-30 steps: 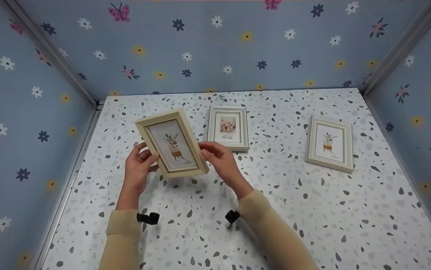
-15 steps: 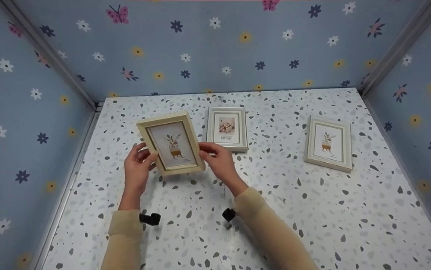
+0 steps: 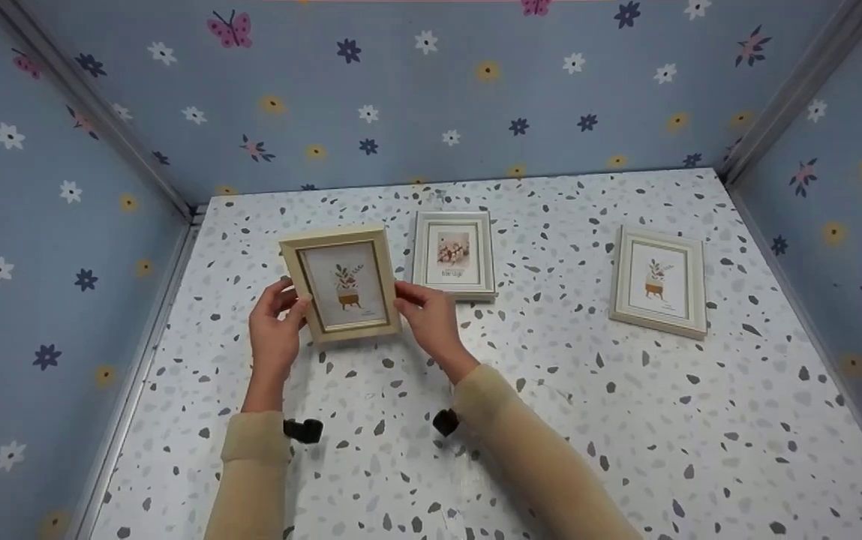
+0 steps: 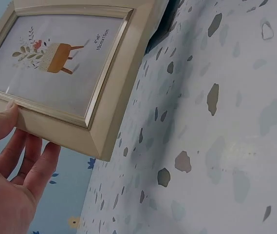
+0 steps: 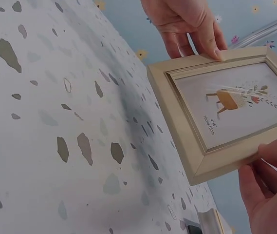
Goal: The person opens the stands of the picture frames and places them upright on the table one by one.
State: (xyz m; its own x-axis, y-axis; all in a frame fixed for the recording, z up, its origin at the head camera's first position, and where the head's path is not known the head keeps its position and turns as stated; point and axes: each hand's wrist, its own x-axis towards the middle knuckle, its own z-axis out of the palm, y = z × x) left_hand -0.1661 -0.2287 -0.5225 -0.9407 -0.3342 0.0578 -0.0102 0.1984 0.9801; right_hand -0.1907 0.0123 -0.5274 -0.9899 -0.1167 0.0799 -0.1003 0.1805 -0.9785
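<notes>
A cream picture frame (image 3: 348, 332) with a gold inner edge and a potted-plant print is held up between both hands, tilted with its face toward me. My left hand (image 3: 275, 330) pinches its left side, thumb on the front and fingers behind, as the left wrist view shows with the frame's border (image 4: 114, 97). On the opposite side my right hand (image 3: 431, 319) pinches the edge between thumb and fingers. In the right wrist view both hands grip the long sides of the frame (image 5: 177, 122). Its back is hidden.
Behind the right hand, a silvery-white picture frame (image 3: 455, 289) with a flower print lies on the speckled table (image 3: 551, 450). Another pale picture frame (image 3: 659, 322) with a plant print lies farther right. Blue flowered walls (image 3: 400, 90) enclose the table at the back and sides.
The held picture frame has turned more upright and squarer to me, its lower edge rising slightly. Both hands keep their pinch, and the right hand has shifted a little left.
</notes>
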